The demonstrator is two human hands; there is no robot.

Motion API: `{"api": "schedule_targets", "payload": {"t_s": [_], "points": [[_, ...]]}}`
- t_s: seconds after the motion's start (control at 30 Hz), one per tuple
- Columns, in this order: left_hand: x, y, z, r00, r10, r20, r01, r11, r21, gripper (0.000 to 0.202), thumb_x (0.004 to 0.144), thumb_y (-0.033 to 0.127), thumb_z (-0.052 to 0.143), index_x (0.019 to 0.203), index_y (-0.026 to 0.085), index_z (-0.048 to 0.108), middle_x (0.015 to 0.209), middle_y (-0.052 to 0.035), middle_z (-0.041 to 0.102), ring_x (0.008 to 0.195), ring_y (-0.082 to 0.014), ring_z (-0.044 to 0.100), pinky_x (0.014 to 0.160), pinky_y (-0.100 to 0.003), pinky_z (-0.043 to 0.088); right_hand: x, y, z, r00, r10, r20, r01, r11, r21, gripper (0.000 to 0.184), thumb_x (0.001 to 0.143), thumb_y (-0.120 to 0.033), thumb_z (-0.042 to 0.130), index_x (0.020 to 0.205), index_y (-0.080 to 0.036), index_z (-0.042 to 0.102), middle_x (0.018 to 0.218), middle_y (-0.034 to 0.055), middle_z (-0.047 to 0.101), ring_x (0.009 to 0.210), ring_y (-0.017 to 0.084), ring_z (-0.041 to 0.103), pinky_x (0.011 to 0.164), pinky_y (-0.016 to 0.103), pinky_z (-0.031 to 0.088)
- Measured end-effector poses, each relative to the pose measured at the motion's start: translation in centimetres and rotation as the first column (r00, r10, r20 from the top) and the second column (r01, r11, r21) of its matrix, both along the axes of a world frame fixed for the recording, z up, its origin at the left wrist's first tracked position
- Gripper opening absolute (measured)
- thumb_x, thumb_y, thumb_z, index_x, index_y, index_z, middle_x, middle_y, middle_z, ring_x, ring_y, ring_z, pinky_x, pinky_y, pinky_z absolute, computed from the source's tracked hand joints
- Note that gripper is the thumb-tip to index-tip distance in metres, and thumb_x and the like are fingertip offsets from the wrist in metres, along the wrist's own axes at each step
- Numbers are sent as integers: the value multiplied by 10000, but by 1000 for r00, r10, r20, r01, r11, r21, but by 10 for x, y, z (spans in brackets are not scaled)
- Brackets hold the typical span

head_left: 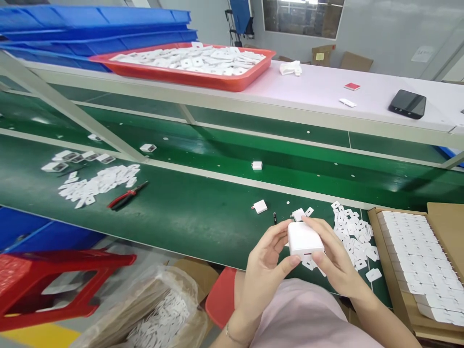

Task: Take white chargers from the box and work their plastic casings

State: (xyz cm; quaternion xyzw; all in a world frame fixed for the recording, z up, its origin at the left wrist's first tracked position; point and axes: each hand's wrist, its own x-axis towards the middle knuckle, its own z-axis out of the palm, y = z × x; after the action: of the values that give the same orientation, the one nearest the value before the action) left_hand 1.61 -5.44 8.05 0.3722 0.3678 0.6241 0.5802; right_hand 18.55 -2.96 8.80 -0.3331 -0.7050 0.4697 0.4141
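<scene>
My left hand [266, 263] and my right hand [335, 263] both grip a white charger block [303, 240] just above the near edge of the green conveyor belt [188, 212]. Left thumb and fingers pinch its left and lower side; right fingers wrap its right side. A slot shows on the block's front face. A pile of small white stickers [353, 234] lies on the belt right behind my right hand. Another white charger [260, 207] lies on the belt just beyond my left hand.
A cardboard box [398, 270] packed with white chargers stands at the right. Red-handled pliers [126, 195] and another sticker heap [99, 183] lie at left. A red tray [192, 75] of white parts, a phone [408, 104] and blue bins [90, 29] sit on the upper shelf. A red stool [54, 285] stands below.
</scene>
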Motion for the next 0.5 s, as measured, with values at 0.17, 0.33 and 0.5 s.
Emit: {"api": "schedule_targets", "payload": {"t_s": [0.17, 0.33, 0.5], "points": [[15, 0, 0, 994, 111, 12, -111, 994, -25, 464, 705, 278, 891, 1149, 292, 756, 1173, -63, 748, 1086, -221, 709, 938, -282, 588, -19, 1, -2, 965, -234, -122, 253, 952, 171, 269, 1033, -386, 517, 1258, -354, 661, 1178, 42, 621, 1115, 208, 587, 924, 324, 498], [20, 0, -3, 993, 119, 19, -119, 992, -38, 474, 698, 321, 890, 1142, 224, 755, 1152, -111, 759, 1077, -262, 721, 938, -343, 604, -15, 2, -4, 938, -271, -216, 276, 961, -7, 502, 1094, -436, 262, 1126, -339, 753, 1127, 44, 660, 1025, 202, 618, 877, 334, 509], [19, 1, -2, 995, 96, 32, -94, 995, -45, 503, 731, 373, 864, 1181, 194, 727, 1181, -145, 754, 1099, -295, 721, 928, -380, 615, -12, -2, -10, 963, -163, -215, 161, 987, -27, 457, 1045, -563, 352, 1347, -357, 627, 1275, 68, 584, 1207, 254, 538, 1001, 397, 474]]}}
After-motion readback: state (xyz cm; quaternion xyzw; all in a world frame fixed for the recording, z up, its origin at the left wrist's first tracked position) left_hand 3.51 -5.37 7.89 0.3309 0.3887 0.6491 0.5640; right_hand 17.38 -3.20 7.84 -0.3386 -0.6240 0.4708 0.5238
